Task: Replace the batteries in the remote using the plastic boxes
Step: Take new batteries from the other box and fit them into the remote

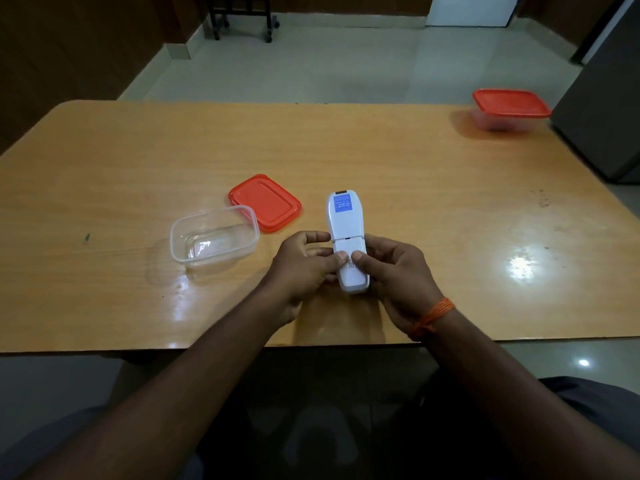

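Observation:
A white remote [346, 223] lies face down with a blue sticker on its back, held just above the wooden table [415, 188]. My left hand [304, 268] and my right hand [398, 275] grip its near end from both sides, both thumbs pressing on the battery cover. To the left stands an open clear plastic box [214, 239], which looks empty. Its red lid [265, 202] lies flat behind it. A second clear box with a red lid [509, 109] on it sits closed at the far right corner. No batteries are visible.
A grey cabinet [602, 109] stands against the table's right edge, next to the closed box. Beyond the table is a tiled floor with a dark wheeled stand [242, 15] at the back. An orange thread circles my right wrist [433, 317].

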